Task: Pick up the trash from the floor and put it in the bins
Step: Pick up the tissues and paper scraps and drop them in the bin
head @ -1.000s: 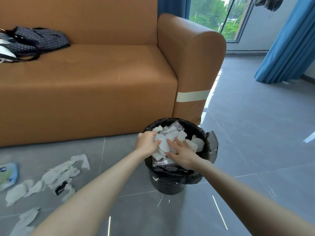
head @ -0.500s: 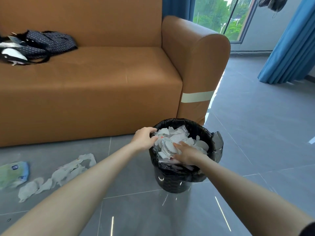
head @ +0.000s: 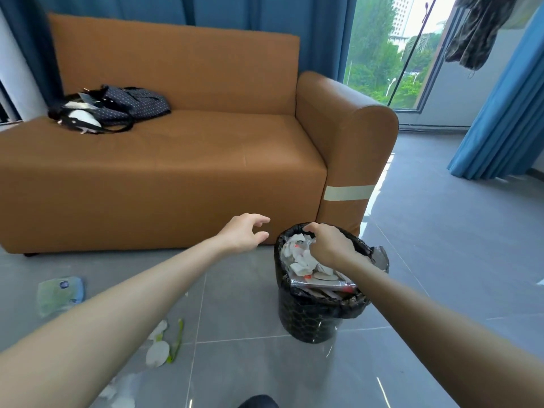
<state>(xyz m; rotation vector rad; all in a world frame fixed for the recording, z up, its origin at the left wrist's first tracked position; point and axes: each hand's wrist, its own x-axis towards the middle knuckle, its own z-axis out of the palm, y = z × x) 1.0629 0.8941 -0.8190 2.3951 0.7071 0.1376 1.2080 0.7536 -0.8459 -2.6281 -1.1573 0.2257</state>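
Trash (head: 300, 260) fills the bin (head: 309, 316); scraps (head: 157, 353) lie unpicked at its seven o'clock. Left hand (head: 244, 232) hangs spread, empty; right hand (head: 329, 245) curls over the trash, grip unclear.

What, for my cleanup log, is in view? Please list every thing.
sofa: 1, orange-brown, before the curtains
bag: 1, navy dotted, on the sofa seat, left
bin: 1, black with liner, on the floor by the sofa arm
trash in the bin: many pieces, mostly white, filling it
packet: 1, pale green, floor, left
paper scraps: several, white, floor, lower left
curtains: several, blue, behind the sofa and at right
garment: 1, dark, hanging upper right
left hand: 1, open, in the air left of the bin
right hand: 1, fingers curled, over the bin's trash
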